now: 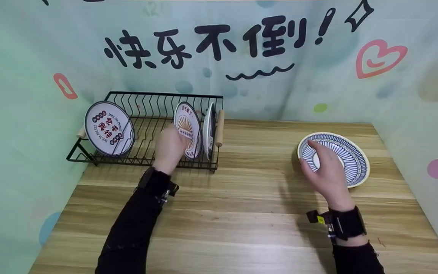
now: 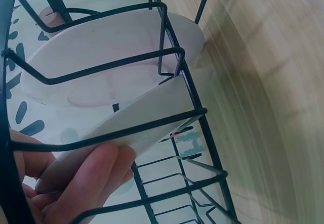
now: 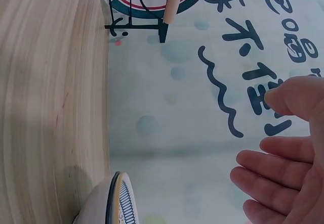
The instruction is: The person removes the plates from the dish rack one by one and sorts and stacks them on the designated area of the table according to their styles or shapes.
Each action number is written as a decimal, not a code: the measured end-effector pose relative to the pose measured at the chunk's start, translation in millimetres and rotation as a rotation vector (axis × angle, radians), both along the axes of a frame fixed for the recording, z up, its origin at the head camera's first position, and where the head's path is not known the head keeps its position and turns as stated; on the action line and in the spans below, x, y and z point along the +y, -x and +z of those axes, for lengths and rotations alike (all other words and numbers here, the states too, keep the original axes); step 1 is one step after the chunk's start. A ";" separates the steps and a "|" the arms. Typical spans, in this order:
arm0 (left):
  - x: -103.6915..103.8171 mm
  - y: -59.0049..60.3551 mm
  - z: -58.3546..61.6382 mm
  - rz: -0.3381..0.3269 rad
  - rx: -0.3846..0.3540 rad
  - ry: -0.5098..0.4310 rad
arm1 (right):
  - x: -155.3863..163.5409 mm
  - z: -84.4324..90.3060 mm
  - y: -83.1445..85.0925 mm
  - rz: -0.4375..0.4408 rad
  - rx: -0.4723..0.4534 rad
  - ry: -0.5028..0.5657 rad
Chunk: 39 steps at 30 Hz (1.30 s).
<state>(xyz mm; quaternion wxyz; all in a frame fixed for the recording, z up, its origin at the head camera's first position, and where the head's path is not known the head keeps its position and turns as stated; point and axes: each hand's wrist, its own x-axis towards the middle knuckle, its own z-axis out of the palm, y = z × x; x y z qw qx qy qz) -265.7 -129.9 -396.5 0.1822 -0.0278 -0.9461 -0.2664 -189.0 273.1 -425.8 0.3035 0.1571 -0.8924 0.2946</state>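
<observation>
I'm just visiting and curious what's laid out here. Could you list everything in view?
Dish rack: one, black wire, wooden handles, back left of the table.
Plates in rack: three, white; one with red and dark print at the left end, an orange-patterned plate and a plain one at the right.
Striped plate: one, blue and white, right, tilted.
Table: one, light wood.
Backdrop: pale green, black characters.
Left hand: grips the orange-patterned plate.
Right hand: fingers relaxed, at the striped plate.
</observation>
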 end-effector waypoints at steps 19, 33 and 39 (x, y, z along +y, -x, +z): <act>-4.3 -6.3 11.1 0.032 0.073 -0.069 | -6.2 0.9 -2.8 0.036 0.028 -0.001; -10.9 -15.6 7.6 0.048 0.354 -0.147 | -7.5 5.7 -5.3 0.039 0.073 -0.002; -12.8 -21.7 8.5 0.062 0.501 -0.213 | -7.0 6.2 -5.7 0.038 0.067 0.000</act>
